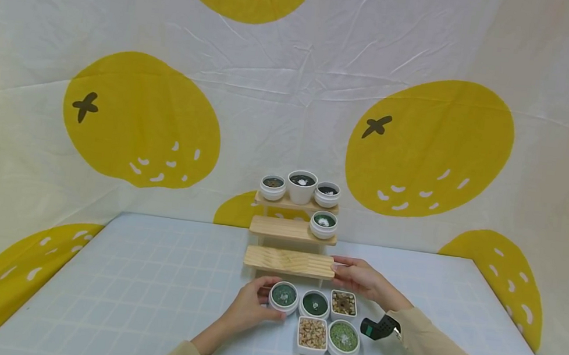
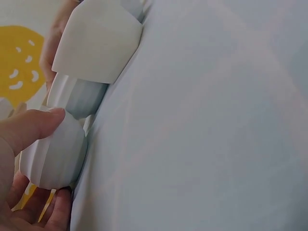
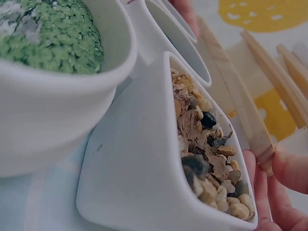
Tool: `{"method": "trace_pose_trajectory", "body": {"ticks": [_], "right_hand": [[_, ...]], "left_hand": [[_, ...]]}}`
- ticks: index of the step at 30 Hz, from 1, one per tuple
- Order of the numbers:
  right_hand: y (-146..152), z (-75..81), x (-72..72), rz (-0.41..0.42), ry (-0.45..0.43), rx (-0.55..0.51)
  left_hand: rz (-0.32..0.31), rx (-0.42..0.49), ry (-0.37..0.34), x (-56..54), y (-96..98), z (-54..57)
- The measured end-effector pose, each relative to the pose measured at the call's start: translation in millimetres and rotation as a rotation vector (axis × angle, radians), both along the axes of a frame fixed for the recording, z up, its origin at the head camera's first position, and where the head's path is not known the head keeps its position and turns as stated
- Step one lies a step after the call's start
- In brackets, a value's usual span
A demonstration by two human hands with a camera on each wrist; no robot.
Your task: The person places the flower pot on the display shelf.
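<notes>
My left hand (image 1: 249, 302) grips a small round white pot (image 1: 283, 298) with a dark green top, the leftmost of a cluster on the table. In the left wrist view its thumb lies across the pot's side (image 2: 55, 154), with fingers curled beneath. My right hand (image 1: 364, 280) pinches the right end of the lowest board (image 1: 289, 262) of a three-step wooden stand. The right wrist view shows the thumb over the board's end (image 3: 262, 139) and fingers below it. Closest to that hand is a square pot of pebbles (image 1: 344, 304).
Beside the held pot stand another round dark green pot (image 1: 314, 304), a square pale-pebble pot (image 1: 313, 334) and a round light green pot (image 1: 344, 338). The top board carries three pots, including a taller one (image 1: 301, 186); the middle board carries one pot (image 1: 323, 225) at its right end.
</notes>
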State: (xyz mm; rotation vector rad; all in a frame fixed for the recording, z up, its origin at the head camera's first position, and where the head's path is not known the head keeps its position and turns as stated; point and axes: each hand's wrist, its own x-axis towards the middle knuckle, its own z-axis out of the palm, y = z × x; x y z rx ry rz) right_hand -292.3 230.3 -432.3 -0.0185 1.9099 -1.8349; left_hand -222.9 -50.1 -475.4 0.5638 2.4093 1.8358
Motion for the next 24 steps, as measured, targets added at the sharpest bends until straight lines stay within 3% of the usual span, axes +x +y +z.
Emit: {"method": "trace_pose_trajectory", "body": {"ticks": [15, 24], "right_hand": [[-0.9, 1.6, 0.7, 0.008, 0.007, -0.008], [-0.1, 1.8, 1.9, 0.012, -0.002, -0.012]], "left_hand": [[0.046, -0.091, 0.048, -2.8, 4.1, 2.2], [0.037, -0.108, 0.02, -1.3, -2.7, 4.7]]}}
